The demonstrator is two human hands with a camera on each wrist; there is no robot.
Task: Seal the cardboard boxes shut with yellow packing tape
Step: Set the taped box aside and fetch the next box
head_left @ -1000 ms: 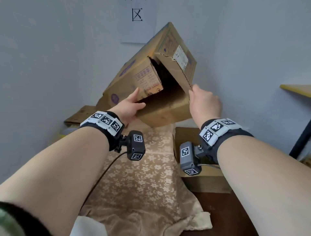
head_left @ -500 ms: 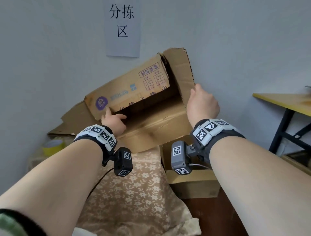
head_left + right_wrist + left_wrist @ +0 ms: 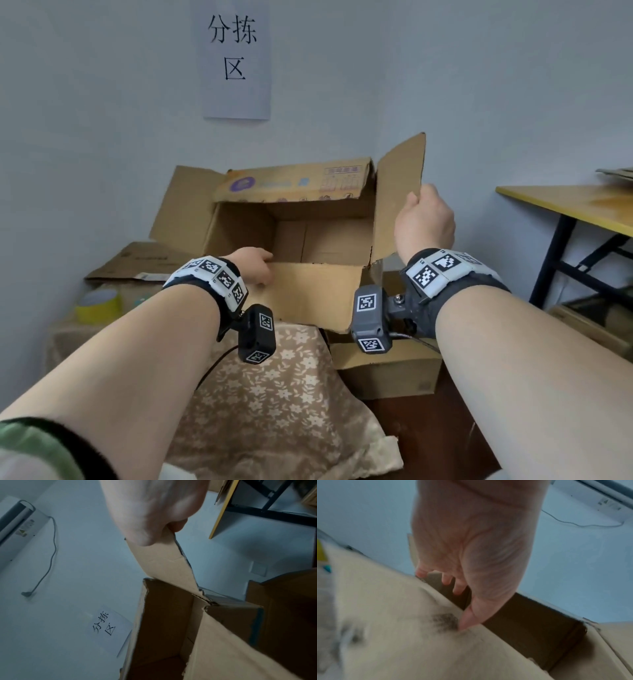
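Observation:
An open, empty cardboard box (image 3: 308, 298) stands upright on a floral cloth, mouth up, all its flaps raised or spread. My left hand (image 3: 255, 269) grips the near flap (image 3: 419, 649) at its top edge, thumb on the outside and fingers curled inside. My right hand (image 3: 423, 222) pinches the raised right flap (image 3: 399, 192) near its upper corner; the right wrist view shows the thumb pressed on that flap (image 3: 164, 561). A roll of yellow packing tape (image 3: 98, 306) sits on the cloth at the far left, beside the wall.
A flattened cardboard sheet (image 3: 137, 262) lies left of the box. Another closed box (image 3: 387, 370) sits low on the right, under my right wrist. A yellow-topped table (image 3: 575, 205) stands at the right. The wall with a paper sign (image 3: 234, 58) is close behind.
The box has swung down from a tilted, raised pose to stand upright with its mouth up. Both hands kept their hold on the flaps; the left hand dropped lower.

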